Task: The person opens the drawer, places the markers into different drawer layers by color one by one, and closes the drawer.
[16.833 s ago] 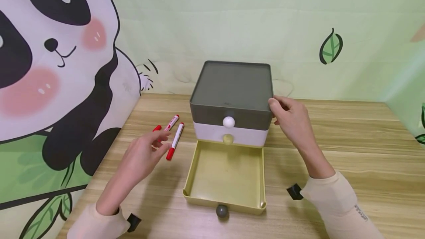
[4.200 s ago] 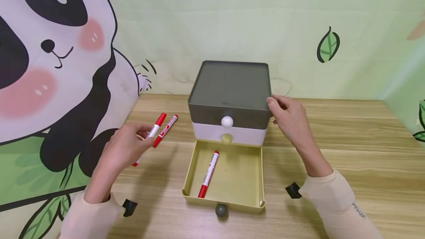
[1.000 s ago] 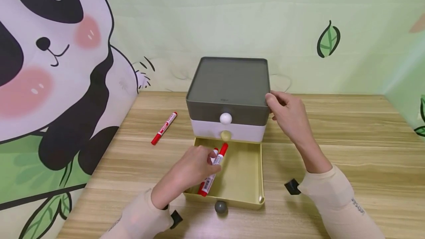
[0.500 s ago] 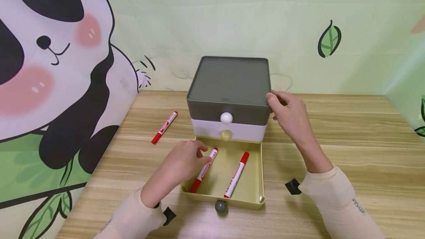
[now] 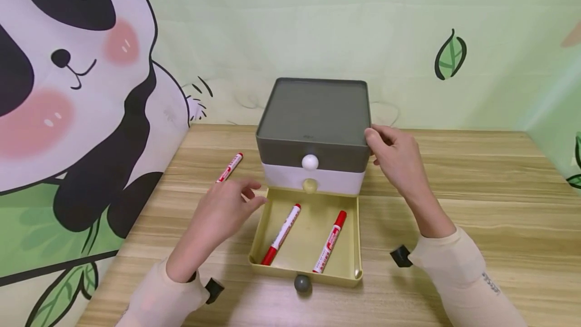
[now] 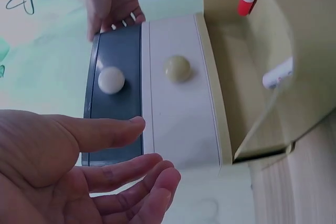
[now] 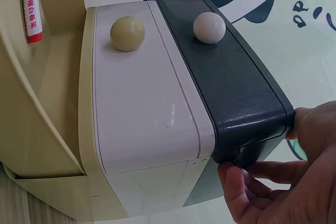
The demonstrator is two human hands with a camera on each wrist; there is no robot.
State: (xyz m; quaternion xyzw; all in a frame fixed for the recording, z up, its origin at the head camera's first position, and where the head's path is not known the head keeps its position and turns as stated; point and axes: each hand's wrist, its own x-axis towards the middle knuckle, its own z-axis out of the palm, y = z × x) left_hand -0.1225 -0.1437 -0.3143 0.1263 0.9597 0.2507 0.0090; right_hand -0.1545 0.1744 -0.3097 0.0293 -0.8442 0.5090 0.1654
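Note:
A small desktop drawer organizer (image 5: 315,112) with a dark grey top tier and a white tier stands on the table. Its yellow bottom drawer (image 5: 305,254) is pulled out. Inside lie two red-capped markers, one at left (image 5: 285,228) and one at right (image 5: 333,238), apart from each other. My left hand (image 5: 227,211) hovers just left of the drawer, holding nothing, thumb and fingers apart. It partly hides a third marker (image 5: 230,167) lying on the table. My right hand (image 5: 397,173) grips the organizer's upper right corner, thumb at the top edge and fingers curled against the side.
A wooden table (image 5: 476,191) spreads out on both sides of the organizer. Behind it hangs a pale green backdrop (image 5: 408,29) with a large panda print at left. A dark round knob (image 5: 302,283) sticks out from the drawer's front.
Since the earliest frame, two markers have gone from the table into the drawer. My left hand released the second one and has drawn back left. My right hand stays on the organizer.

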